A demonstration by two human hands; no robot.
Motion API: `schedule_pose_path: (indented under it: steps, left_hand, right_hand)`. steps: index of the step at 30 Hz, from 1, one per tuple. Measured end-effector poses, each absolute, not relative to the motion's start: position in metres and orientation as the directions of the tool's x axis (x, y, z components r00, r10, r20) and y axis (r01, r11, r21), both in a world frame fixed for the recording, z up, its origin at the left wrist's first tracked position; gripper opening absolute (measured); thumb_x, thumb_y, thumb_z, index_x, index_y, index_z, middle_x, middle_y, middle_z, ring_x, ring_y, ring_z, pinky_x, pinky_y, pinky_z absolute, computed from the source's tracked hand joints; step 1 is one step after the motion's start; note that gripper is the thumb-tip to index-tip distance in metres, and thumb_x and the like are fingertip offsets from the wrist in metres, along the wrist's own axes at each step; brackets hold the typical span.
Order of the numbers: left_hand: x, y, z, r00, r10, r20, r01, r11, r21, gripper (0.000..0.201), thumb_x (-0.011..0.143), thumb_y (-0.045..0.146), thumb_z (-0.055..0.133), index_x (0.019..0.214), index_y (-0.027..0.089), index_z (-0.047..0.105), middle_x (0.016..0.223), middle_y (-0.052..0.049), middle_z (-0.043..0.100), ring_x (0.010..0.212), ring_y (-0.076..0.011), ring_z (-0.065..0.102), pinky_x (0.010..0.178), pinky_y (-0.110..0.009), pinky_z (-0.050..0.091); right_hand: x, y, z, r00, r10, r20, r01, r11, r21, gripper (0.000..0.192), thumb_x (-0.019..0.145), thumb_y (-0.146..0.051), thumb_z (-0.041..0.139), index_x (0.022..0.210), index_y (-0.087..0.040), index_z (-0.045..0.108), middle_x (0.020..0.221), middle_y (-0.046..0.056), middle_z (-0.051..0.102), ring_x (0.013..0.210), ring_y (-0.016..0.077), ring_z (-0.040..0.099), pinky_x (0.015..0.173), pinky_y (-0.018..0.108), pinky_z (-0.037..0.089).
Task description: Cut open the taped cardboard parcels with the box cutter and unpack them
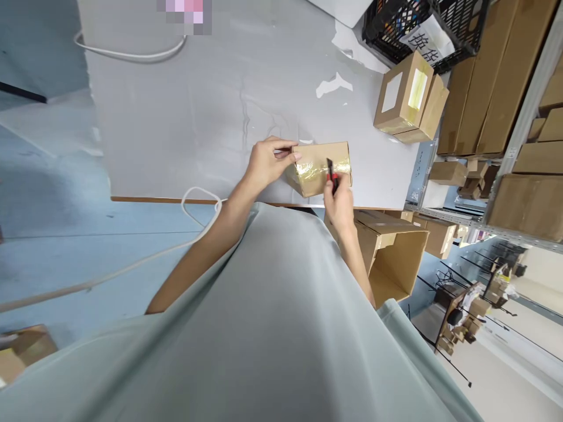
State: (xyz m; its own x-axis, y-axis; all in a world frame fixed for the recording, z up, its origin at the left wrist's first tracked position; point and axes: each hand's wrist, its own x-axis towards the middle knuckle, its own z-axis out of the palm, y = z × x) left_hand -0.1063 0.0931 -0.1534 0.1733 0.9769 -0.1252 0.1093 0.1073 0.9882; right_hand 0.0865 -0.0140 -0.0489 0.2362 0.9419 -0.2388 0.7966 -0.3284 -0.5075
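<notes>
A small cardboard box with shiny clear tape across its top lies near the front edge of the grey table. My left hand steadies the box at its left end, thumb and fingers closed on the edge there. In my right hand is a red and black box cutter, its dark tip pointing away from me over the taped top. Whether the blade touches the tape I cannot tell.
Two taped boxes stand at the table's right, below a black plastic crate. An open carton is below the front edge on the right. A white cable crosses the left side. Shelves with cartons line the right.
</notes>
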Motion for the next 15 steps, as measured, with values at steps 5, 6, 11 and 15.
schedule_pose_path:
  steps: [5, 6, 11, 15]
  left_hand:
    - [-0.107, 0.093, -0.158, 0.186, 0.975, -0.120, 0.074, 0.108, 0.991, 0.037, 0.093, 0.039, 0.089, 0.125, 0.021, 0.089, 0.126, -0.010, 0.080, 0.121, -0.0289, 0.080, 0.116, -0.050, 0.068]
    - [-0.107, 0.094, -0.159, 0.189, 0.975, -0.118, 0.069, 0.107, 0.992, 0.038, 0.093, 0.038, 0.088, 0.126, 0.021, 0.089, 0.126, -0.010, 0.080, 0.120, -0.0286, 0.080, 0.116, -0.049, 0.069]
    - [-0.105, 0.096, -0.162, 0.212, 0.971, -0.111, 0.064, 0.099, 0.993, 0.039, 0.093, 0.037, 0.085, 0.129, 0.021, 0.088, 0.125, -0.009, 0.082, 0.117, -0.0270, 0.080, 0.115, -0.048, 0.068]
    - [-0.104, 0.096, -0.161, 0.213, 0.971, -0.107, 0.073, 0.093, 0.993, 0.034, 0.093, 0.036, 0.084, 0.124, 0.022, 0.089, 0.123, -0.009, 0.082, 0.116, -0.0278, 0.079, 0.114, -0.049, 0.068]
  right_hand:
    - [0.055, -0.014, -0.040, 0.023, 0.952, -0.306, 0.847, -0.182, -0.500, 0.038, 0.122, -0.035, 0.049, 0.151, -0.022, 0.069, 0.135, 0.014, 0.085, 0.124, 0.0292, 0.082, 0.105, 0.035, 0.059]
    - [0.052, -0.013, -0.038, 0.023, 0.950, -0.310, 0.856, -0.179, -0.485, 0.039, 0.122, -0.034, 0.048, 0.153, -0.021, 0.069, 0.135, 0.015, 0.085, 0.125, 0.0291, 0.082, 0.105, 0.035, 0.059]
    - [0.045, -0.013, -0.036, 0.040, 0.945, -0.326, 0.891, -0.181, -0.417, 0.044, 0.122, -0.031, 0.049, 0.159, -0.022, 0.070, 0.141, 0.014, 0.085, 0.133, 0.0295, 0.081, 0.110, 0.035, 0.060]
    - [0.035, -0.014, -0.032, 0.095, 0.933, -0.348, 0.917, -0.218, -0.333, 0.046, 0.123, -0.030, 0.046, 0.162, -0.021, 0.067, 0.142, 0.015, 0.084, 0.131, 0.0303, 0.081, 0.110, 0.037, 0.061]
